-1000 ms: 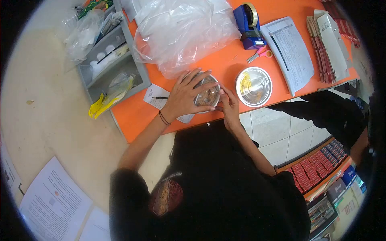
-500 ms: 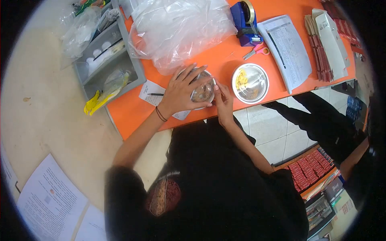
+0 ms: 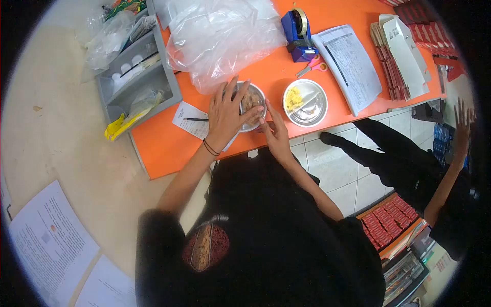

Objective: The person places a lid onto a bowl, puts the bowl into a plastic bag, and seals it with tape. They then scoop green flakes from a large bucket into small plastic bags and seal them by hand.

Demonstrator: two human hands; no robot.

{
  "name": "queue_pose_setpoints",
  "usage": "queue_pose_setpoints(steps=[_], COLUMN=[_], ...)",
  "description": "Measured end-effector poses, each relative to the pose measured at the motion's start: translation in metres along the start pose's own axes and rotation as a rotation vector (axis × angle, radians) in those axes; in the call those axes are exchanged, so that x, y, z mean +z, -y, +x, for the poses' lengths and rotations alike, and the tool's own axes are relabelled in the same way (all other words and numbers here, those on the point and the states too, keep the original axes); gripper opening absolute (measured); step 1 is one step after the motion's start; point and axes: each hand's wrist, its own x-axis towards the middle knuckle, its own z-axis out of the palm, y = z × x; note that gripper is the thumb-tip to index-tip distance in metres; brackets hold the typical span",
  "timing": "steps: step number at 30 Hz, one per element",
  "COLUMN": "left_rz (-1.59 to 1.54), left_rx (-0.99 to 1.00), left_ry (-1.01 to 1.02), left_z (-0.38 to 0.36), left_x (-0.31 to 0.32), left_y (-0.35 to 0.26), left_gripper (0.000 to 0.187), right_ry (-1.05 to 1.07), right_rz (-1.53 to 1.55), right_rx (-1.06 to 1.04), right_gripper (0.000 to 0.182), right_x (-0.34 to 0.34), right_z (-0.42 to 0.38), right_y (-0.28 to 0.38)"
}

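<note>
A round, clear-topped container (image 3: 250, 105) with brown lumpy contents sits near the front edge of the orange table (image 3: 169, 156). Across its left side lies my left hand (image 3: 225, 110), fingers spread along the rim and thumb reaching over the top. My right hand (image 3: 276, 137) grips the right rim between thumb and fingers. Just right of it stands a second round container (image 3: 312, 113), holding yellow pieces under a shiny clear cover. Left of my hands, a pen (image 3: 195, 119) rests on a paper slip (image 3: 185, 111), partly hidden by my left wrist.
A heap of clear plastic bags (image 3: 220, 38) lies behind. Around the right container are scissors (image 3: 313, 67), a blue tape dispenser (image 3: 299, 38) and printed sheets (image 3: 350, 66). A grey divided tray (image 3: 171, 84) stands left. At right, another person's hand (image 3: 463, 117) shows.
My left hand has shifted toward the container's left side, uncovering more of the brown contents. My right hand's fingers have moved along the rim. The other person's hand has come into view.
</note>
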Motion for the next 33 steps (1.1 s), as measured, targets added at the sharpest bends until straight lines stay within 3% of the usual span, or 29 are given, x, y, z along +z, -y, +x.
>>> queue_pose_setpoints(steps=[2, 5, 12, 17, 20, 27, 30, 32, 33], left_rz=[0.019, 0.035, 0.024, 0.010, -0.066, -0.090, -0.076, -0.042, -0.041], left_rx=[0.132, 0.268, 0.249, 0.239, 0.255, 0.303, 0.331, 0.320, 0.334], left_ry=[-0.107, 0.000, -0.014, -0.030, 0.054, -0.007, -0.009, -0.021, -0.030], left_z=[0.002, 0.004, 0.003, 0.006, 0.013, 0.018, 0.018, 0.017, 0.016], left_x=[0.005, 0.010, 0.005, 0.003, 0.002, 0.003, -0.002, -0.007, -0.006], left_y=[0.005, 0.013, 0.009, 0.009, 0.021, 0.030, 0.024, 0.012, 0.011], left_gripper=[0.067, 0.065, 0.060, 0.052, 0.047, 0.045, 0.048, 0.050, 0.050], right_ry=[-0.008, -0.044, -0.004, 0.074, 0.078, 0.077, 0.112, 0.077, 0.066], right_rz=[-0.062, -0.152, -0.233, -0.199, -0.226, -0.276, -0.153, -0.574, -0.578], right_rx=[-0.034, -0.118, -0.094, -0.088, -0.065, -0.092, -0.020, -0.206, -0.217], right_gripper=[0.051, 0.051, 0.056, 0.085, 0.092, 0.091, 0.091, 0.094, 0.094], right_x=[0.002, 0.005, 0.003, 0.014, 0.014, 0.012, 0.009, 0.003, 0.002], right_z=[0.002, 0.001, 0.000, -0.006, -0.006, -0.004, -0.002, -0.001, 0.001], right_y=[0.000, 0.000, -0.007, 0.002, -0.002, -0.006, 0.002, 0.003, 0.008])
